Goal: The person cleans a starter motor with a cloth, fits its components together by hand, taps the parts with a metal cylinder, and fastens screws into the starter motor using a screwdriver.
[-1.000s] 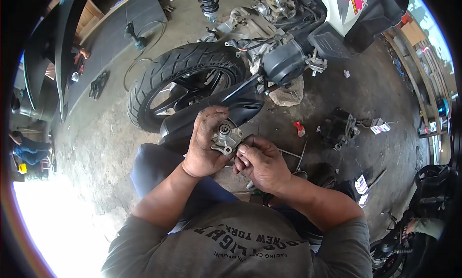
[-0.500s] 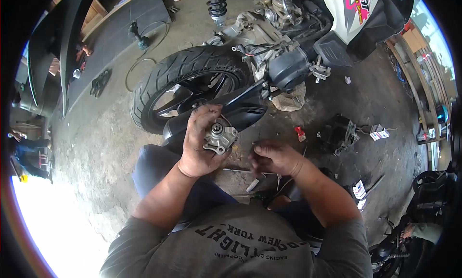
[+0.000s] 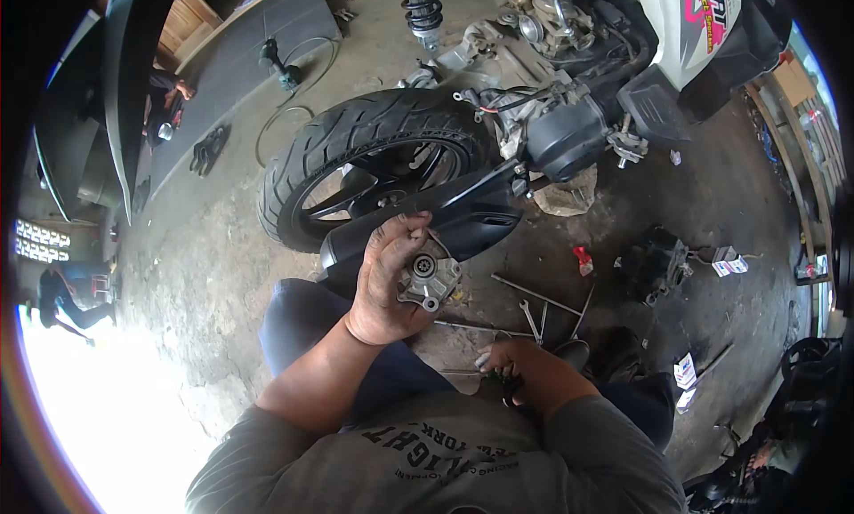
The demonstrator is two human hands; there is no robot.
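Note:
My left hand [image 3: 387, 278] is wrapped round a small cast-metal housing [image 3: 431, 285] and holds it up before the scooter's rear wheel. The housing's face, with a round bore and a ringed centre, is turned toward me; bolt lugs stick out at its edge. Low by my lap, my right hand [image 3: 503, 358] has its fingers curled at a small pale grey piece [image 3: 483, 361]. Its grip is partly hidden, and I cannot tell what is in it. An open-end wrench [image 3: 531, 319] lies on the floor just beyond that hand.
The scooter's rear tyre [image 3: 307, 172] and black exhaust muffler [image 3: 427, 234] lie ahead. A dark engine part [image 3: 654, 265] and a red scrap [image 3: 583, 261] are on the floor to the right. A drill [image 3: 278, 65] lies at upper left. Another person [image 3: 62, 301] is at far left.
My right hand has dropped from beside the housing to near my lap, uncovering wrenches and rods on the floor. My left hand still holds the housing. The whole view has shifted slightly.

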